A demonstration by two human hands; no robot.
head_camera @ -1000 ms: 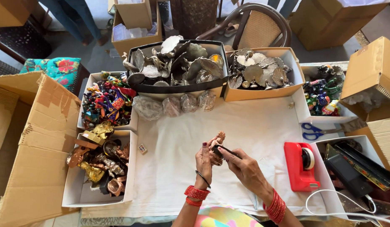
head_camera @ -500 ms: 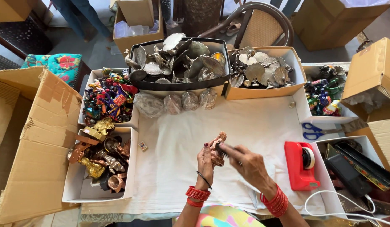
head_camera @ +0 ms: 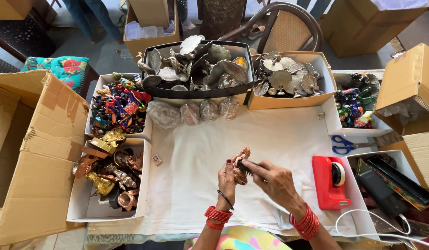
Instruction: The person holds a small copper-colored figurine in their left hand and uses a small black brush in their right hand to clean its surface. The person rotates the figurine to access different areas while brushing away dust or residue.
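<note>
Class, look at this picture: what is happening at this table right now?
A person sits at a table covered with a white cloth. The left hand holds a small copper-coloured figurine upright, and the right hand presses a small dark brush against it. Around them stand a white box of brass and copper figurines, a box of silvery metal pieces, a red tape dispenser and blue scissors.

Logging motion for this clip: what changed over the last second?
Little. The left hand still holds the small copper figurine; the right hand keeps the dark brush against it, shifting only slightly. The red tape dispenser, blue scissors and trays stayed put.
</note>
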